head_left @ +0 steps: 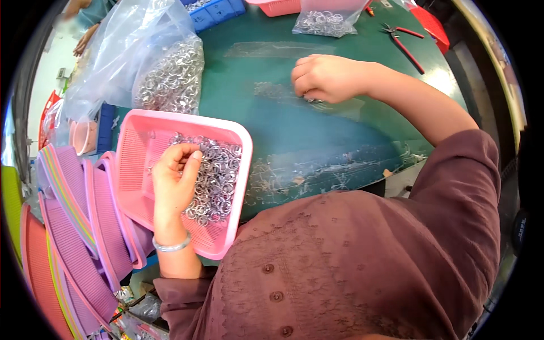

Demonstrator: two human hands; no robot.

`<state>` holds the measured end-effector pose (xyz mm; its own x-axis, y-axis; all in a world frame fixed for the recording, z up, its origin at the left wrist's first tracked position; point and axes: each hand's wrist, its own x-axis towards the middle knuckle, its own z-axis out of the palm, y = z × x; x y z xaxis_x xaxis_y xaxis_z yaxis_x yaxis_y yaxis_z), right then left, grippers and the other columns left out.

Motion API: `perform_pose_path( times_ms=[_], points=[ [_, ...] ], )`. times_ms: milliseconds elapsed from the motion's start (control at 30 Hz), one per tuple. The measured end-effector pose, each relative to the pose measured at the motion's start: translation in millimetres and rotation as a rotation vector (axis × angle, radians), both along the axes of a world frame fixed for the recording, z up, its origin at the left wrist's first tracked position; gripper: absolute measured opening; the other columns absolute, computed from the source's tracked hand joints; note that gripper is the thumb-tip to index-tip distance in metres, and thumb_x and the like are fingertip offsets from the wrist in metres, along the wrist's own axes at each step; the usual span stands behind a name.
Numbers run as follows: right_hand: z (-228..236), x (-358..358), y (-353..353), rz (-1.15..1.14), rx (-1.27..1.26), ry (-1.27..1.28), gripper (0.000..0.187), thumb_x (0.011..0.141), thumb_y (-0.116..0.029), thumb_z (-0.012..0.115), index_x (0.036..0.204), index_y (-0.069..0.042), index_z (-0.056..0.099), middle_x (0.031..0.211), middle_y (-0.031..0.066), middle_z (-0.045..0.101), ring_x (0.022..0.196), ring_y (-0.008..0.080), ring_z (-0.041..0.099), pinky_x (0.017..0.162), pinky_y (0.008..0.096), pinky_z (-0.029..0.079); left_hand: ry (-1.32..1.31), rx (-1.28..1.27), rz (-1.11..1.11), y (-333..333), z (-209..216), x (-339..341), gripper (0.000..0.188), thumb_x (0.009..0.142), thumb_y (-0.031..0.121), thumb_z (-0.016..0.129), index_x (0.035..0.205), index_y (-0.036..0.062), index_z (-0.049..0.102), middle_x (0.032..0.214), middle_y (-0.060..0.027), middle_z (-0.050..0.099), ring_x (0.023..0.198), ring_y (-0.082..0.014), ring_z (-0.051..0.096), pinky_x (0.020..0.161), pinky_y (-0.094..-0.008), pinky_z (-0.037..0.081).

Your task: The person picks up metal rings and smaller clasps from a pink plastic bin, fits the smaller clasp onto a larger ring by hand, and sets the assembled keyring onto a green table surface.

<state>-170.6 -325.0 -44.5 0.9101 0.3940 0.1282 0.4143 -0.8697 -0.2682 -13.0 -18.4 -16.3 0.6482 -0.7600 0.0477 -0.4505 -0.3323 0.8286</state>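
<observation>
My left hand (178,171) is inside a pink plastic basket (242,170), over a heap of small silver metal rings (218,178). Its fingers are curled in toward the thumb, and whatever they pinch is hidden. Farther off to the right, my right hand (328,78) rests low over the green tabletop (272,122) with its fingers closed. A small shiny metal piece (313,101) shows just under those fingertips; its exact shape is too small to tell.
A clear plastic bag (170,73) full of similar rings stands behind the basket. Another bag of rings (326,24) lies at the back, near red-handled pliers (405,45). A blue bin (218,14) is at the far edge. Purple ribbed straps or panels (113,215) crowd the left. Another person's hand (85,42) shows far left.
</observation>
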Motion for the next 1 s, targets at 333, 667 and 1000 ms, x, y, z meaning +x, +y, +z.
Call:
perform_pose_path(
  times_ms=[333, 667, 1000],
  points=[
    [4, -63, -16, -0.544, 0.216, 0.097, 0.025, 0.075, -0.001, 0.056, 0.100, -0.004, 0.057, 0.096, 0.0114, 0.056, 0.088, 0.0295, 0.055, 0.076, 0.0361, 0.045, 0.038, -0.026, -0.029, 4, 1, 1, 0.010, 0.081, 0.002, 0.057, 0.090, -0.0019, 0.060, 0.077, -0.0005, 0.057, 0.067, -0.0048, 0.050, 0.062, -0.0183, 0.042],
    [-11, -51, -11, -0.484, 0.122, -0.032, 0.026, 0.072, 0.000, 0.056, 0.098, -0.003, 0.057, 0.091, 0.0099, 0.058, 0.081, 0.0276, 0.056, 0.072, 0.0341, 0.046, 0.032, -0.021, -0.038, 5, 2, 1, 0.010, 0.081, 0.003, 0.057, 0.090, -0.0020, 0.059, 0.076, 0.0000, 0.057, 0.066, -0.0043, 0.049, 0.061, -0.0179, 0.042],
    [8, -83, -27, -0.860, 0.552, 0.307, 0.027, 0.076, -0.002, 0.049, 0.101, -0.001, 0.056, 0.073, 0.0089, 0.059, 0.070, 0.0170, 0.058, 0.065, 0.0294, 0.046, 0.050, -0.013, -0.053, 6, 2, 0, 0.010, 0.081, 0.003, 0.057, 0.090, -0.0020, 0.059, 0.077, -0.0001, 0.056, 0.066, -0.0040, 0.049, 0.060, -0.0179, 0.041]
  ],
)
